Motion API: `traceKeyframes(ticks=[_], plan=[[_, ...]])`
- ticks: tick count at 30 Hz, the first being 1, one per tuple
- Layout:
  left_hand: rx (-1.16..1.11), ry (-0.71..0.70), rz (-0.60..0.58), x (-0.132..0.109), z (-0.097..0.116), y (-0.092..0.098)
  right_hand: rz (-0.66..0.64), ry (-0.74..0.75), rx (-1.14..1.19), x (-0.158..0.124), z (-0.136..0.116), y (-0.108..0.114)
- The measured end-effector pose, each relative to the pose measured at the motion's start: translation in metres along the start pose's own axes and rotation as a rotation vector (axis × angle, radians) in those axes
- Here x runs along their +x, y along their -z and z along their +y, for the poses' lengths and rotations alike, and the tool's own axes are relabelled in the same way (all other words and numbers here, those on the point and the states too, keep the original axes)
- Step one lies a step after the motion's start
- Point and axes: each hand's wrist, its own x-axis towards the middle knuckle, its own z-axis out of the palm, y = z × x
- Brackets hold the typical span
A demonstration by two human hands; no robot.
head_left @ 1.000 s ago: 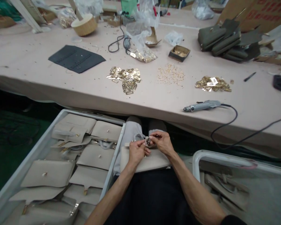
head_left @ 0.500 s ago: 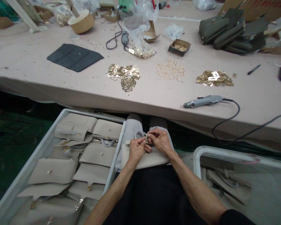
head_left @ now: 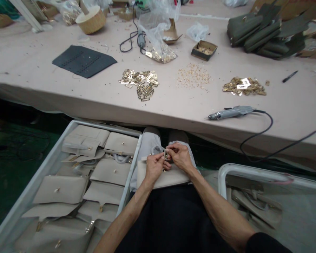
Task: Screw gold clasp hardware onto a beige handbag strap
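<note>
Left side: shallow white tray is holding rows of beige bags, several showing gold hardware. Left hand is sitting just right of it, fingers mostly curled in, thumb and index pinching the left side of a small metal fitting. Beige bag is lying flat across the lap, under both hands, front face smooth, gold stud showing near its middle. Fitting is catching light just beyond the stud; too small to read its detail. Right hand is closing thumb and index on the fitting's right side, other fingers bent; exact fingertip contact isn't showing. Far side, left to right on the table: metal plates, tiny gold bits, second plate pile. Near table edge, right: grey electric driver is resting.
</note>
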Motion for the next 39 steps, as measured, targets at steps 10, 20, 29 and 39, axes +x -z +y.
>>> traceKeyframes(ticks=[10,20,29,39], plan=[[0.009,-0.002,0.006,0.001,0.000,-0.002,0.020,0.046,-0.033,0.000,0.008,0.000],[0.004,-0.018,0.084,0.000,0.001,-0.004,0.033,0.055,-0.061,-0.005,-0.003,0.006],[0.015,-0.039,0.081,-0.004,0.002,-0.002,-0.050,0.103,-0.064,-0.004,-0.001,0.012],[0.018,-0.054,0.037,-0.007,-0.002,0.002,-0.151,0.137,0.011,-0.005,-0.002,0.016]])
